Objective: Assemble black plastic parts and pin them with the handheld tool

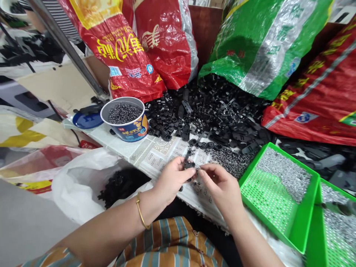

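A small black plastic part (pixel 190 164) is pinched between the thumb and fingers of the left hand (pixel 172 177), just below the centre of the frame; it lies at that hand's fingertips, between the two hands. The thumb and fingertips of the right hand (pixel 224 187) are brought together just beside the part's right side, but whether anything tiny is gripped there cannot be told. A gold bangle (pixel 141 210) is worn on the left wrist. Beneath the hands, the table is covered by a patterned tablecloth (pixel 151 157), on which small dark pieces (pixel 233 162) are scattered above the right hand. Farther up, a broad heap of black plastic parts (pixel 219 107) is spread. At the lower right, silver metal pieces (pixel 286 168) are held in a perforated green basket (pixel 269 191), beside which a second green basket (pixel 336 246) is cut off by the frame. Left of centre, a blue printed tub (pixel 132 132) is filled with small dark pieces, with a blue lid (pixel 88 119) set to its left. Along the top, red and green printed sacks (pixel 236 48) are lined up behind the heap. At the lower left, more black parts are contained in a white plastic bag (pixel 75 185).
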